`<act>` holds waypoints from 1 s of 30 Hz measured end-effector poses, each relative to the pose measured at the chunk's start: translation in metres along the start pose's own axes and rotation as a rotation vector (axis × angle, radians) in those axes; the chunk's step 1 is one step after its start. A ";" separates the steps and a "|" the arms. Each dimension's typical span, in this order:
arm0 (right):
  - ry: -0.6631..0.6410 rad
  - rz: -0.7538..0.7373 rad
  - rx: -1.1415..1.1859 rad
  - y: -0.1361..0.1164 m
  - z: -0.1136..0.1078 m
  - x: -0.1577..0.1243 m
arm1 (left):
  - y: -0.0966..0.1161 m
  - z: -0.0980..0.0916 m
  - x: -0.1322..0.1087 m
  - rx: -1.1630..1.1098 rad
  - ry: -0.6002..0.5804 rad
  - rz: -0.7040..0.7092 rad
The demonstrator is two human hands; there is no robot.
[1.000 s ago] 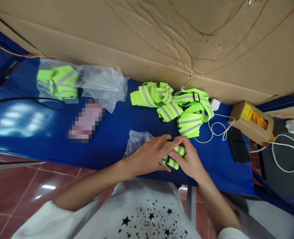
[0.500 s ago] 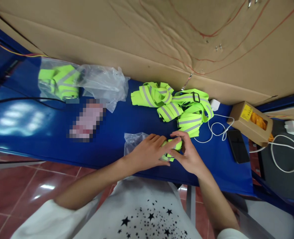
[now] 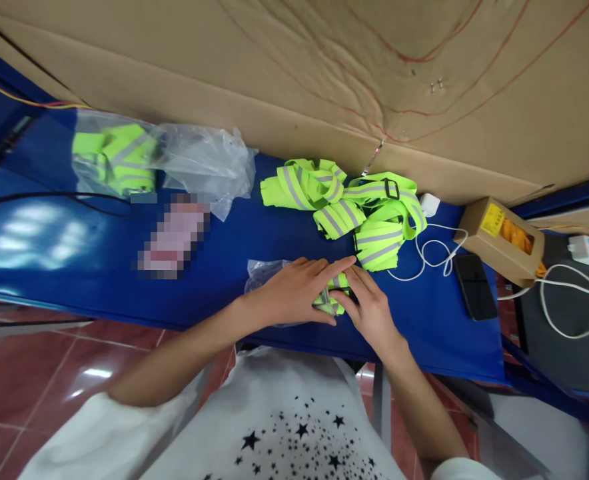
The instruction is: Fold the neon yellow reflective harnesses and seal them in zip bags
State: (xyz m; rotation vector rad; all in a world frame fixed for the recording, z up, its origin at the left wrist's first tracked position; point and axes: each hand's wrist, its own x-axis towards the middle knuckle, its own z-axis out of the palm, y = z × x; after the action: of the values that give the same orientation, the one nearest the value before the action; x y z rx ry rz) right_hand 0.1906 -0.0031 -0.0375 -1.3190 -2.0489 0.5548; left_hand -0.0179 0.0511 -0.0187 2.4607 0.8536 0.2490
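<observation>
A folded neon-green reflective strap point(image 3: 338, 283) lies between my hands near the table's front edge, partly within clear plastic. My left hand point(image 3: 299, 290) is closed over its left side and over a clear plastic bag point(image 3: 262, 272), most of which the palm hides. From the right, the fingers and thumb of my right hand point(image 3: 372, 307) pinch the strap's other end, beside a dark strip or buckle. Just beyond my hands lies a loose heap of more neon-green straps point(image 3: 382, 243) with grey stripes and a black buckle point(image 3: 391, 189).
Strap pieces in a clear bag point(image 3: 124, 160) and a crumpled plastic bag point(image 3: 209, 163) lie at the back left, behind a blurred-out pink item point(image 3: 174, 240). To the right are a white cable point(image 3: 424, 257), a black phone point(image 3: 475, 287) and a cardboard box point(image 3: 504, 240).
My right hand has shifted slightly left and its fingers now sit closer to my left hand. The strap between them has turned a little and shows a dark strip.
</observation>
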 end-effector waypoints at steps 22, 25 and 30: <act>0.089 0.073 0.131 -0.033 -0.007 -0.011 | 0.017 -0.021 -0.001 -0.237 -0.001 -0.055; 0.158 0.168 0.158 -0.035 -0.006 -0.010 | 0.025 -0.016 -0.001 -0.075 0.072 -0.054; 0.157 0.143 0.121 -0.023 -0.010 0.000 | 0.025 -0.006 -0.005 0.108 0.110 -0.018</act>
State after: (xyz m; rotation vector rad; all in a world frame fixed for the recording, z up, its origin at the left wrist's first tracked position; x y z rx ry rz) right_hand 0.1822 -0.0122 -0.0153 -1.3977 -1.7772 0.6081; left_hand -0.0105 0.0334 -0.0006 2.5578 0.9583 0.3433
